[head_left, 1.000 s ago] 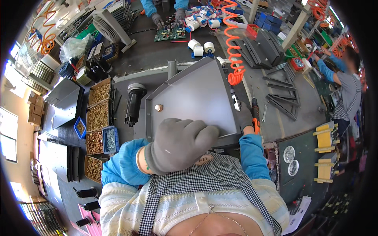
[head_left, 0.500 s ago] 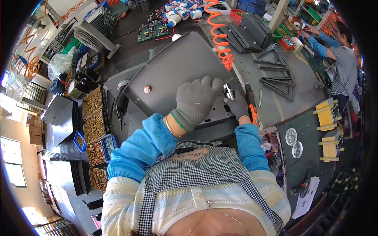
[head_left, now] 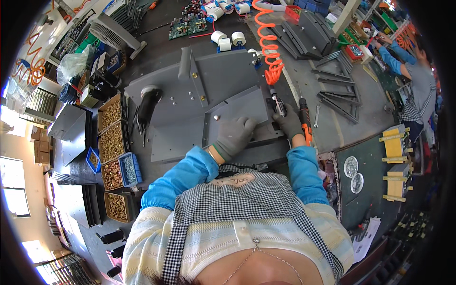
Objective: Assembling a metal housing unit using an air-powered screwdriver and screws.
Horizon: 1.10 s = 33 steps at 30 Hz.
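Note:
My left hand [head_left: 235,137], in a grey glove, has its fingers bent over a small dark grey metal panel [head_left: 244,104]. That panel lies on the near right part of a bigger grey fixture plate [head_left: 175,126], with a pale round knob [head_left: 217,118] on its surface. Closed around a silver air screwdriver [head_left: 278,105] is my right hand [head_left: 289,124], also gloved, at the panel's right edge. An orange coiled hose [head_left: 270,52] runs down to the tool. What lies under my left fingers is hidden.
An orange and black power screwdriver [head_left: 304,119] and a wrench [head_left: 317,116] lie right of my hand. Bins of brass fasteners [head_left: 111,148] and a dark-handled tool [head_left: 148,107] stand left. Grey brackets [head_left: 339,95] lie right; a co-worker [head_left: 420,85] stands farther right.
The raised, tilted panel is down flat, uncovering the fixture plate and white cylinders behind it. My left hand has lowered toward me; the silver tool in my right hand shows more fully.

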{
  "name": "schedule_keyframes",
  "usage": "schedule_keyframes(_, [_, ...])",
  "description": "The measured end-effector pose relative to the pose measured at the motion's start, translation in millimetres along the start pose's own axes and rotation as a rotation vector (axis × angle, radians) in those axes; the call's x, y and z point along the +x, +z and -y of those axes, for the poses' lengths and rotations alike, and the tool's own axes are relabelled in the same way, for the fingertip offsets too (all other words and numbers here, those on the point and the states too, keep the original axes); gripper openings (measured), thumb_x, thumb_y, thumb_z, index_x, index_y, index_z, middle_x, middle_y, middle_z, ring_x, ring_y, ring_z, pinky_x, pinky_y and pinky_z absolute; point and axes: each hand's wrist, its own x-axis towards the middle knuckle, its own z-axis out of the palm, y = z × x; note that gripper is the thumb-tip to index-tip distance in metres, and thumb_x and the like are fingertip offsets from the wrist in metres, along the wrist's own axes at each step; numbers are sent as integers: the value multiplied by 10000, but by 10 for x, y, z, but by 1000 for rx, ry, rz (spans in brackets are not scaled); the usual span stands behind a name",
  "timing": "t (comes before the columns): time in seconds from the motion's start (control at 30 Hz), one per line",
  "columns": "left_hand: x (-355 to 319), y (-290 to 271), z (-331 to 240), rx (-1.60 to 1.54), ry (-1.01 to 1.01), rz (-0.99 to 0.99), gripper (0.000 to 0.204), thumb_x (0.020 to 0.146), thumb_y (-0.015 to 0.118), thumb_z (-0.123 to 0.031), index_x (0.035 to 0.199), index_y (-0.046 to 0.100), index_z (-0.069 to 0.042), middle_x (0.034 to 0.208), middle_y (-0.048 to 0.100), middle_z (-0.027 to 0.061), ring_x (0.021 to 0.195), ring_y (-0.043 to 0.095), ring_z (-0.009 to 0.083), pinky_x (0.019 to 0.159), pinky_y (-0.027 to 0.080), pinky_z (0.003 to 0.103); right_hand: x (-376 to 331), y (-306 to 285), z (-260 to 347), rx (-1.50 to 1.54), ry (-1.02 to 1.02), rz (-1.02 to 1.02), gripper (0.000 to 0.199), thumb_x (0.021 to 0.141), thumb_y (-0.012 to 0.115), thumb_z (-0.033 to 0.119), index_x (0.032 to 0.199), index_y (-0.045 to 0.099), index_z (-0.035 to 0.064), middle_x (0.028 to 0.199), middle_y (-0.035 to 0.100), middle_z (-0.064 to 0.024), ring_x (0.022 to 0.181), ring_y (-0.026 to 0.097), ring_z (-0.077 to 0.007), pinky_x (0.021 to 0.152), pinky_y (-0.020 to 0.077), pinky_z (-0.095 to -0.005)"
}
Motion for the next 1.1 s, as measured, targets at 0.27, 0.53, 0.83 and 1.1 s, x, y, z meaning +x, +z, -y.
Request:
schedule_keyframes(0.27, [-374, 282, 86, -18, -136, 554, 204, 894, 604, -255, 1050, 607, -123, 1024, 645, 116, 898, 677, 325, 711, 545, 439, -131, 226, 62, -352, 28, -172, 827, 766, 770, 347, 1453, 366, 126, 1241, 587, -247, 1140, 595, -417, 935, 493, -503])
schedule_keyframes(0.53, [-353, 233, 663, -108, -288, 349, 347, 896, 638, -334, 1170, 608, -125, 1100, 654, 124, 1004, 648, 338, 834, 524, 450, -167, 211, 89, -370, 4, -196, 840, 760, 783, 354, 1457, 379, 119, 1217, 594, -227, 1122, 605, -396, 904, 506, -485])
schedule_keyframes(0.83, [-287, 3, 540, 431, -626, 598, 888, 759, 756, -514, 1463, 389, -116, 1465, 436, 89, 1393, 366, 304, 1104, 330, 484, -180, 228, 83, -380, -1, -215, 838, 752, 788, 349, 1450, 386, 117, 1190, 603, -219, 1082, 620, -395, 876, 511, -486])
schedule_keyframes(1.1, [-587, -176, 1053, 400, -801, 610, 1069, 671, 762, -676, 1496, 385, -111, 1422, 487, 211, 1351, 433, 404, 1126, 335, 462, -166, 226, 52, -336, -38, -236, 827, 749, 793, 318, 1442, 392, 112, 1187, 607, -227, 1091, 613, -410, 885, 504, -493])
